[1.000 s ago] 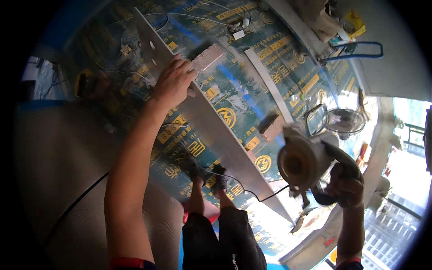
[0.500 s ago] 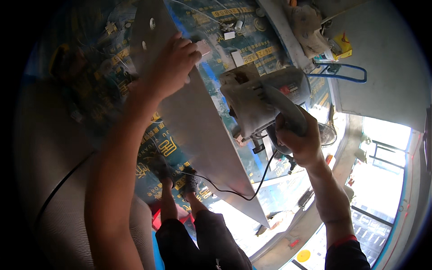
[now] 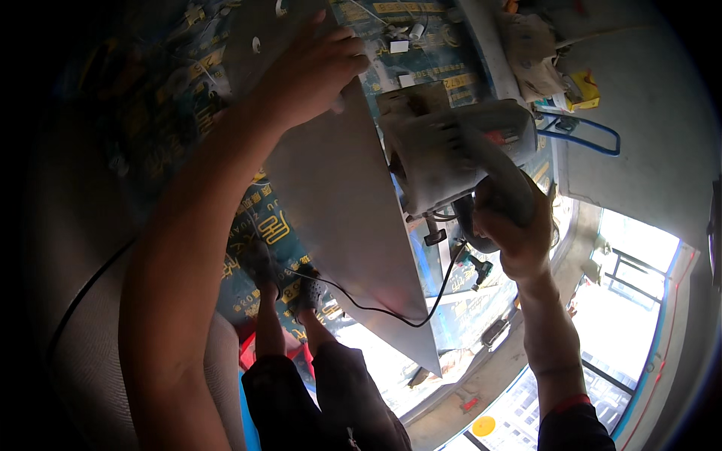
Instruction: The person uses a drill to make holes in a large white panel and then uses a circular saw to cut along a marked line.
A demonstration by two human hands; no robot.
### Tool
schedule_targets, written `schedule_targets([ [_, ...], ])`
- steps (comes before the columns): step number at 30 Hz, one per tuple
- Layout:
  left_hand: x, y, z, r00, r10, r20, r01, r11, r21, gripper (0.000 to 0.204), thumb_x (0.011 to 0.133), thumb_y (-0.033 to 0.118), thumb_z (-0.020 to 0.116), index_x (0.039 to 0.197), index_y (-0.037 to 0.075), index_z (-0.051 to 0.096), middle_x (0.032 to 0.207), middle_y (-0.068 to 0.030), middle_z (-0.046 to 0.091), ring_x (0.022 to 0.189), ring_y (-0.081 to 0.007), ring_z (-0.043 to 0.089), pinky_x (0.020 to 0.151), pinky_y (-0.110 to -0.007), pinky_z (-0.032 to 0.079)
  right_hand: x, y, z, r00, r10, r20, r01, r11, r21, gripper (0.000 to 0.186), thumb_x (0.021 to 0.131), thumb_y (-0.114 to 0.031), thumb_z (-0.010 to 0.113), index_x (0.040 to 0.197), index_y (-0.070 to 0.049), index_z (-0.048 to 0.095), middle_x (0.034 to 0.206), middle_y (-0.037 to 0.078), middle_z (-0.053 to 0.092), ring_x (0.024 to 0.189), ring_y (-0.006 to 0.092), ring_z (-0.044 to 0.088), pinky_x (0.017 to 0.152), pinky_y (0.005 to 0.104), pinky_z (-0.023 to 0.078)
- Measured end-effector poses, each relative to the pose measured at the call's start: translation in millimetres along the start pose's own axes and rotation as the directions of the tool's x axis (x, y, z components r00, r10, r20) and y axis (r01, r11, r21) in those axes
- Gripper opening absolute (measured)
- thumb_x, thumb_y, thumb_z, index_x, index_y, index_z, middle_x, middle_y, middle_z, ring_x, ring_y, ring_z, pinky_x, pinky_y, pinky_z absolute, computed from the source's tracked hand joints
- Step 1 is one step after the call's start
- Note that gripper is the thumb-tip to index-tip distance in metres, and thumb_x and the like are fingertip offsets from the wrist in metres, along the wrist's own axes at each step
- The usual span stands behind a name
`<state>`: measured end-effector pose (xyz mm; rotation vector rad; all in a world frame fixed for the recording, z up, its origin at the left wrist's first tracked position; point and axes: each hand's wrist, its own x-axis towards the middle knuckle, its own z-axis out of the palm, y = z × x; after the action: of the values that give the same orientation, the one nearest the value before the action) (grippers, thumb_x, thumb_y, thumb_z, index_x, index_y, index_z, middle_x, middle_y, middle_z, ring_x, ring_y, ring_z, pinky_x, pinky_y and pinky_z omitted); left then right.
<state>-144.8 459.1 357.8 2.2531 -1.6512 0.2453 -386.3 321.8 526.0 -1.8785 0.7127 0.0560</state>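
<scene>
My right hand (image 3: 519, 229) is wrapped round the rear handle of a dusty grey circular saw (image 3: 444, 154). The saw is at the right long edge of a grey panel (image 3: 331, 203); its blade is hidden, and I cannot tell whether it touches the panel. My left hand (image 3: 320, 71) lies on the far part of the panel, fingers apart and reaching to its right edge. Whatever is under those fingers is hidden. From near the saw a black cord (image 3: 368, 307) loops left across the panel's near end.
Green printed sheeting (image 3: 274, 225) covers the floor, with my feet left of the panel. A green cordless drill (image 3: 477, 270) lies below the saw. A blue-framed handle (image 3: 587, 135), a yellow box (image 3: 583, 90) and a brown bag (image 3: 530, 56) are at the upper right, by bright windows (image 3: 617, 308).
The view has shifted a little. My left hand has moved farther along the panel, and the pinkish piece near its fingertips no longer shows. The saw stays in my right hand.
</scene>
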Motion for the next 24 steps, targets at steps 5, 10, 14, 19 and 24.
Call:
schedule_targets([
  [5, -1, 1, 3, 1.0, 0.016, -0.02, -0.016, 1.0, 0.02, 0.057, 0.06, 0.019, 0.085, 0.112, 0.012, 0.061, 0.117, -0.0011, 0.056, 0.127, -0.0214, 0.046, 0.118, -0.049, 0.025, 1, -2, 3, 1.0, -0.019, -0.003, 0.019, 1.0, 0.014, 0.019, 0.077, 0.005, 0.054, 0.095, 0.002, 0.058, 0.07, 0.001, 0.056, 0.056, 0.0047, 0.05, 0.05, 0.0214, 0.039],
  [10, 4, 6, 2, 1.0, 0.011, -0.024, -0.011, 1.0, -0.008, 0.047, 0.064, 0.014, 0.082, 0.108, 0.01, 0.063, 0.116, -0.0034, 0.059, 0.127, -0.0248, 0.047, 0.118, -0.049, 0.027, 3, 0, 0, 0.999, -0.053, 0.013, 0.053, 0.999, -0.014, 0.02, 0.076, 0.006, 0.053, 0.095, 0.003, 0.058, 0.071, 0.002, 0.058, 0.056, 0.0056, 0.052, 0.05, 0.0216, 0.041],
  [14, 8, -1, -7, 0.994, 0.065, 0.089, -0.066, 0.998, 0.003, 0.037, 0.076, 0.026, 0.074, 0.109, 0.009, 0.066, 0.108, -0.0074, 0.061, 0.12, -0.0256, 0.05, 0.111, -0.054, 0.029, 3, 2, -2, 0.996, -0.079, 0.029, 0.08, 0.997, -0.021, 0.032, 0.075, 0.006, 0.053, 0.106, 0.005, 0.06, 0.073, 0.003, 0.059, 0.057, 0.0065, 0.052, 0.051, 0.0215, 0.041],
  [19, 4, -2, 3, 0.996, 0.08, -0.049, -0.079, 0.997, 0.018, 0.037, 0.069, 0.03, 0.079, 0.099, 0.013, 0.067, 0.105, -0.0038, 0.06, 0.116, -0.0209, 0.052, 0.113, -0.055, 0.026, 5, 5, -1, 0.993, -0.104, 0.052, 0.104, 0.995, -0.006, 0.054, 0.074, 0.005, 0.053, 0.128, 0.008, 0.056, 0.073, 0.004, 0.058, 0.057, 0.0072, 0.052, 0.052, 0.0218, 0.041],
  [24, 7, -2, 4, 0.992, 0.091, -0.086, -0.087, 0.995, 0.047, 0.037, 0.068, 0.031, 0.08, 0.098, 0.014, 0.067, 0.102, -0.0032, 0.058, 0.115, -0.021, 0.052, 0.114, -0.054, 0.024, 6, -2, -3, 0.993, -0.075, 0.09, 0.073, 0.997, 0.03, 0.062, 0.073, 0.005, 0.051, 0.135, 0.007, 0.052, 0.072, 0.003, 0.056, 0.057, 0.0072, 0.05, 0.052, 0.0218, 0.04],
])
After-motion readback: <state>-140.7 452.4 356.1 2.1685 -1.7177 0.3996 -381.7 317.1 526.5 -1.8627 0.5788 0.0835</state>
